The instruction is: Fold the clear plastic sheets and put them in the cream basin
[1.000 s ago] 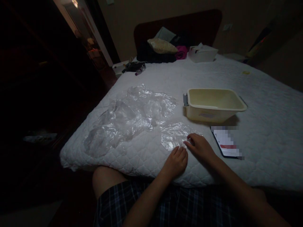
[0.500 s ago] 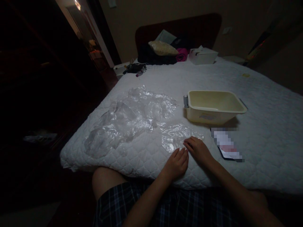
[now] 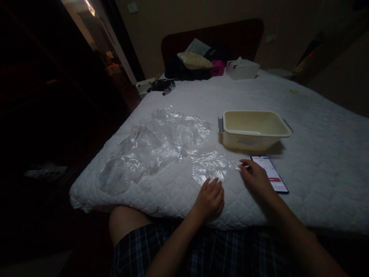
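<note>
A clear plastic bag lies on the white quilted bed in front of me. My left hand rests over its near edge, fingers spread and pointing away from me. At the bag's right end, my right hand pinches the corner between thumb and fingertips, pulling it out into a thin point. More crumpled clear plastic bags spread over the bed to the left. Partly behind my right hand lies a phone with a lit screen.
A cream plastic tub with grey handles stands beyond the phone. Toward the headboard are a white box, a pinkish roll, a beige cushion and a small bottle. The bed's near edge meets my legs.
My right hand has moved right, away from my left, and the bag's corner now stretches out with it. My left hand stays at the near edge. The view has shifted slightly.
</note>
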`<state>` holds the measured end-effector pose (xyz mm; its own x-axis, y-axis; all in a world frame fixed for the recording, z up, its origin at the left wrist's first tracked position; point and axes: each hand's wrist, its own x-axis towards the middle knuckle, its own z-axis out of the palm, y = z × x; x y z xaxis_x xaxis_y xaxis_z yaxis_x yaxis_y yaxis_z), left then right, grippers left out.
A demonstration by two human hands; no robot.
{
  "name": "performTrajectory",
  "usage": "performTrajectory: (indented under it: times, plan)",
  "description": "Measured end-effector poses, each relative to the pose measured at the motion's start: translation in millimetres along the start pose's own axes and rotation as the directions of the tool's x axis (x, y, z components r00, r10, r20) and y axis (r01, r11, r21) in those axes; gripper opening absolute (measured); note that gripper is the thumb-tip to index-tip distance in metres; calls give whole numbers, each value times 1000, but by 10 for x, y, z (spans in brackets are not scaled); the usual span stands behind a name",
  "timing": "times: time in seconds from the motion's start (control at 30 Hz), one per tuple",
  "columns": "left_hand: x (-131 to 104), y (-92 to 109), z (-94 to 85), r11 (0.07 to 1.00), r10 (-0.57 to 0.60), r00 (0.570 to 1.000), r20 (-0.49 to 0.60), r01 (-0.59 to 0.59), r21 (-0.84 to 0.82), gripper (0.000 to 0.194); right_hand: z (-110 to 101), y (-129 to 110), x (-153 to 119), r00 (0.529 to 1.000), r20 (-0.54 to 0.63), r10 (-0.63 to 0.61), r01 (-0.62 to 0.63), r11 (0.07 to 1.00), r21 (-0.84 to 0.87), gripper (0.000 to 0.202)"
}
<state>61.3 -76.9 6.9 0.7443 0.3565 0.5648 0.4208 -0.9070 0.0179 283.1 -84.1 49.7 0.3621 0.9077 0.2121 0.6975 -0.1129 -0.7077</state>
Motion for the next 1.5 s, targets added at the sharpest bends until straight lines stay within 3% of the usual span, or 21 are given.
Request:
performTrajectory:
  times: [0.17, 0.3, 0.43, 0.67, 0.77, 0.87, 0.93, 1.03, 1.27, 1.5]
  plan:
    - [248, -14, -72, 997, -55, 997, 54, 58, -50, 34, -48, 160, 97, 986, 33, 165, -166, 986, 29, 41]
    - [490, -36, -27, 985, -156, 980, 127, 164, -57, 39, 0, 150, 165, 982, 88, 167, -163, 985, -48, 40]
    - [591, -44, 61, 972, -229, 960, 162, 234, -12, 50, 21, 130, 232, 982, 97, 162, -152, 983, -101, 28]
    - [588, -34, 126, 968, -251, 957, 146, 252, 13, 47, 96, 191, 320, 973, 95, 211, -226, 958, 176, 19]
    - [595, -37, 133, 966, -256, 956, 146, 256, 22, 43, 115, 127, 373, 953, 140, 267, -301, 874, 380, 19]
    - [605, -43, 138, 967, -255, 954, 157, 254, 27, 41, 133, 13, 411, 918, 252, 306, -397, 733, 553, 21]
    - [607, -47, 145, 967, -256, 954, 159, 255, 27, 42, 159, -60, 425, 898, 324, 299, -440, 649, 620, 23]
    - [607, -48, 154, 965, -260, 952, 162, 258, 32, 44, 222, -147, 436, 877, 400, 267, -477, 596, 646, 27]
    - [608, -35, 113, 965, -262, 952, 161, 262, 17, 45, 323, -244, 444, 864, 450, 226, -483, 626, 612, 38]
    - [679, -93, 96, 963, -269, 955, 125, 269, 21, 44, 375, -130, 447, 863, 454, 223, -476, 660, 581, 34]
